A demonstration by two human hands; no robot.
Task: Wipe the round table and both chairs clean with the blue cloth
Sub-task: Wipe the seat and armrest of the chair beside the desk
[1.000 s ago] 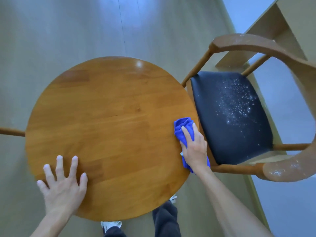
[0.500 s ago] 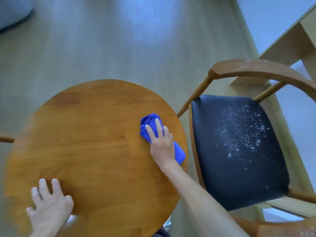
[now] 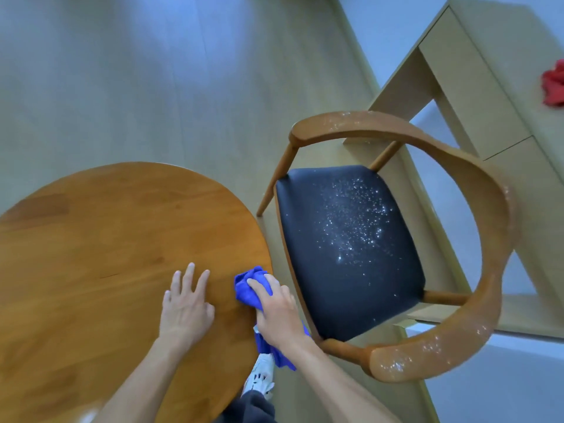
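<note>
Half a second ago the right hand (image 3: pixel 276 312) was pressing the blue cloth (image 3: pixel 248 290) well in from the round table's (image 3: pixel 106 239) rim; now hand and cloth have come back to the table's near right edge, and the left hand (image 3: pixel 186 303) has slid across from the far left to lie just beside them. That left hand rests flat on the wood, fingers straight and a little spread, holding nothing. Over the cloth the right hand lies palm down, fingers bent over the bunched fabric and pressing it to the tabletop — whether the thumb grips underneath is hidden. Part of the cloth pokes out ahead of the fingertips on the table; the rest hangs off the edge below the wrist, above a white shoe (image 3: pixel 259 380) on the floor.

Just right of the table stands the chair (image 3: pixel 433 141), its wooden armrest curving round a dark seat (image 3: pixel 351 254). White specks are scattered over the middle of the seat, and more glint along the armrest, thickest at its near end. Behind the chair is a pale wooden desk (image 3: pixel 476 96) with a red cloth (image 3: pixel 554 85) at the picture's right border — only one chair is in view
</note>
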